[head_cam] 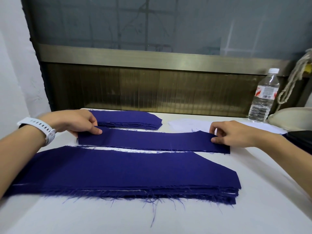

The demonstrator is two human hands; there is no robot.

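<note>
A long folded strip of dark blue fabric (152, 141) lies across the middle of the white table (168, 217). My left hand (76, 122), with a white watch on its wrist, pinches the strip's left end. My right hand (231, 134) pinches its right end between thumb and fingers. In front of the strip lies a wide stack of blue fabric pieces (126, 173) with frayed threads along its near edge. Behind the strip sits a smaller stack of blue pieces (130, 119).
A clear plastic water bottle (265, 97) stands at the back right. Beside it hang pale cords (293, 78) over a cream object (290, 114). A dark object (300, 137) lies at the right edge. White cloth pieces (185, 124) lie behind the strip. A brown panel and window rise behind the table.
</note>
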